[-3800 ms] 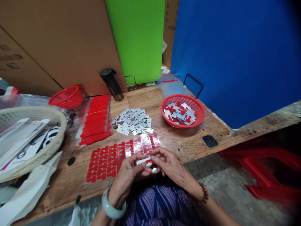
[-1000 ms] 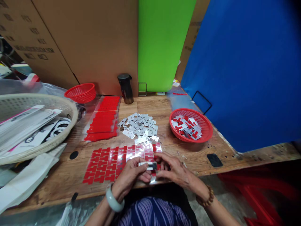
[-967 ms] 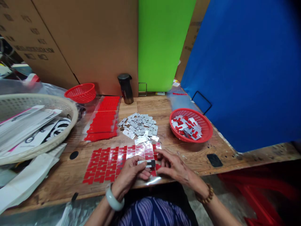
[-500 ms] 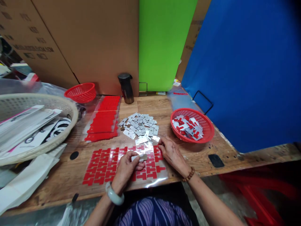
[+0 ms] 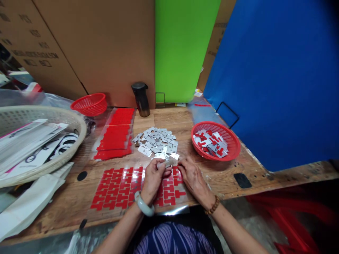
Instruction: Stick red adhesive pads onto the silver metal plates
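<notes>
My left hand, a pale bangle at its wrist, pinches a small silver metal plate over the upper part of a clear sheet of red T-shaped stickers. Close beside it, my right hand has its fingertips pressed together at the sheet's top right corner. Whatever those fingertips hold is too small to make out. Just beyond the sheet lies a loose pile of similar silver plates. To the right, a red plastic basket holds plates with red stickers on them.
Stacked red sticker sheets lie left of the pile. Behind stand a black bottle, a small red basket, a cardboard box, and green and blue panels. A large cream basket is at far left.
My left hand has moved right and away from me with the silver plate, close to my right hand. My right hand stays at the sheet's top right corner.
</notes>
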Demonstrator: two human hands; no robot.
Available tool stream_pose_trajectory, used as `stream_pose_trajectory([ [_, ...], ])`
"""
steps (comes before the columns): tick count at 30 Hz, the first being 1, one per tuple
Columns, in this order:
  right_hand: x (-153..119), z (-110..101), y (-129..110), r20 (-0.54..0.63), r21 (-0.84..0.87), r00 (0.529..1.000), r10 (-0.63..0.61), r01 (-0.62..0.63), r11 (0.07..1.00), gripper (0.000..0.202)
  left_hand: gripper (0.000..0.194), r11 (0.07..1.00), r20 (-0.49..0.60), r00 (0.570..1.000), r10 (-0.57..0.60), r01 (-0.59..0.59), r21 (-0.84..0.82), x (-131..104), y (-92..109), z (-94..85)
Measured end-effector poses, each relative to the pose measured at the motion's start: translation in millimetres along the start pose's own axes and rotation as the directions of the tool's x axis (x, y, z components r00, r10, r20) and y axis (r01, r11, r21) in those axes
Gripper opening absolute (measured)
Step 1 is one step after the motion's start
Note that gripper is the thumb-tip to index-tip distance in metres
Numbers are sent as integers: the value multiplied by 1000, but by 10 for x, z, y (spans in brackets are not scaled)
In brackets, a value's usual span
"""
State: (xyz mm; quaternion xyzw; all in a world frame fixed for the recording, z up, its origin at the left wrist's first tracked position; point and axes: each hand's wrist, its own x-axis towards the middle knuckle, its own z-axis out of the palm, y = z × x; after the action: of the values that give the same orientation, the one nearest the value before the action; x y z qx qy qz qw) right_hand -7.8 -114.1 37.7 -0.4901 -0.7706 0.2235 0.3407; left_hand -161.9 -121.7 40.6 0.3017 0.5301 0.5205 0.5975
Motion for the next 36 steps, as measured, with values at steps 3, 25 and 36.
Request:
stream_pose_trajectory([
  [3,-12,25,-11,-9,28,999,38,-38,999,17,23,999,2,999,38,-38,-2,99,-15,88],
  [25,-251,99,5,13,-58,1000,-28,28,998,21,15,998,-103,993,65,-62,27,262,-141,163],
  [36,-348,-30,-72,41,25,999,-6,5,1000,17,15,996,-111,990,84,-81,35,261,-157,159],
])
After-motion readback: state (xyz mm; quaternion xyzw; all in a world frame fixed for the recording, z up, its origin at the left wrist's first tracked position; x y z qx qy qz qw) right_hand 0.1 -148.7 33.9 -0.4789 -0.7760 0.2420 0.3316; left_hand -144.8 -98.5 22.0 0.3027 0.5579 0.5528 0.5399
